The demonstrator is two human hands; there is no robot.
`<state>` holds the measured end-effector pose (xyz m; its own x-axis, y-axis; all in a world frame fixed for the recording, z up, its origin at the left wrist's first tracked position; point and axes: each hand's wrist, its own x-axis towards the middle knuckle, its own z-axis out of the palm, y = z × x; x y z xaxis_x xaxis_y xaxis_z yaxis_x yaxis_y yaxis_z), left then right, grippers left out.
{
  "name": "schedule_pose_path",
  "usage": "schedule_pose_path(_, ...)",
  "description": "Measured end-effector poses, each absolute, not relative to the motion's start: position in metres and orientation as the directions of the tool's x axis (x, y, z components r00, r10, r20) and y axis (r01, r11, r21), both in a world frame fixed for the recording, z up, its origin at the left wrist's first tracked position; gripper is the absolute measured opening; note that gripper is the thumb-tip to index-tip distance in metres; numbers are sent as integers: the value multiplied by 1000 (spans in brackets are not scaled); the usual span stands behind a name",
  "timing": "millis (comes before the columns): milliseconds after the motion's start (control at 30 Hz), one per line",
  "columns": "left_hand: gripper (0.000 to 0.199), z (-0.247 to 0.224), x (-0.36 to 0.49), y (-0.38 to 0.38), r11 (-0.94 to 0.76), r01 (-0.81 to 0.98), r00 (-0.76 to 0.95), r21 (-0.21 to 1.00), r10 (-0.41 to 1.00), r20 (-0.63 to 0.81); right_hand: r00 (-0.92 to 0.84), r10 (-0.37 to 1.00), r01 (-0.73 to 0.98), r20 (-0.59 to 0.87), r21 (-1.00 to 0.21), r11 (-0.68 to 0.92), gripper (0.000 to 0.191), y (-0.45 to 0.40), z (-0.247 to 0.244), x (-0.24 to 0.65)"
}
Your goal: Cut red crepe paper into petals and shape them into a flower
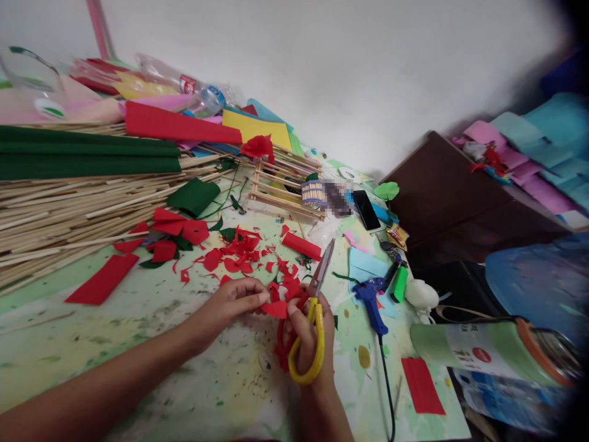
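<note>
Between my two hands is a small piece of red felt. My left hand pinches its left end with thumb and fingertips. Scissors with a yellow handle are held in my right hand, the thumb and fingers around the loops. Their blades point up and away, close together, and do not touch the felt piece. The fingers of my right hand also seem to touch the felt's right end. Red scraps lie scattered just beyond my hands, with a rolled red piece behind the scissor tips.
Wooden sticks and green felt fill the left side. A stick frame stands at the back. On the right are a blue glue gun with its cord, a phone, a green bottle and a red rectangle.
</note>
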<state>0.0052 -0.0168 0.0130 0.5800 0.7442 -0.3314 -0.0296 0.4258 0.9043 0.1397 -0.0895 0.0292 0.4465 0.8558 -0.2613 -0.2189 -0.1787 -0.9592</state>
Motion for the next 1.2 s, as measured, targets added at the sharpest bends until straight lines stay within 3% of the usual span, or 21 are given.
schedule_pose_path(200,16,10,4,-18,393,38,630,919,704,-327,404,883,-131,-237,-971,-201,31,-91,27,140)
schedule_pose_path(800,15,1,9,-20,485,-1,661,874,656,-364,487,856,-35,-175,-983,-181,36,-90,21,141)
schedule_pose_path(1200,12,-8,9,-23,369,16,731,929,630,-262,506,857,22,-95,-992,-123,30,-90,22,138)
